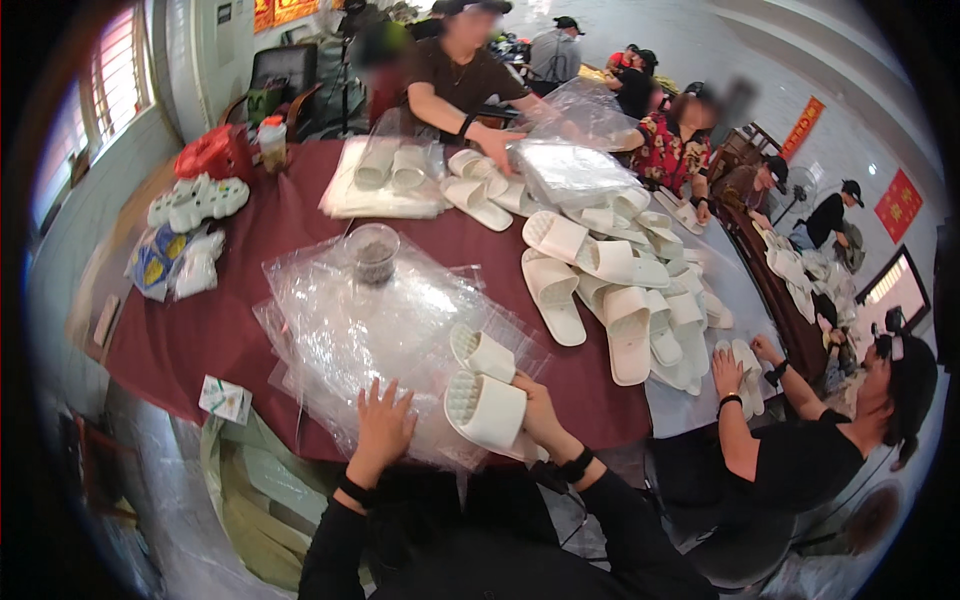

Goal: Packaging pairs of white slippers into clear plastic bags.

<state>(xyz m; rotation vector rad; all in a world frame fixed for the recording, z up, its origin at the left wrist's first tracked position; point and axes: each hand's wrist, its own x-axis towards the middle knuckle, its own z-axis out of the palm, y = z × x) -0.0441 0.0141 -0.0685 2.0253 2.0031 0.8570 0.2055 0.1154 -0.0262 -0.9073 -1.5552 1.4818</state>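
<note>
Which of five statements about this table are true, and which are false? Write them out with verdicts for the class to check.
1. The right hand holds white slide sandals. True.
2. A clear plastic cup stands on clear plastic bags. True.
3. The left hand grips the clear plastic cup. False: the left hand is open over the bags.
4. The tablecloth is green. False: the tablecloth is dark red.
5. The slide pile lies left of the cup. False: the slide pile lies right of it.
</note>
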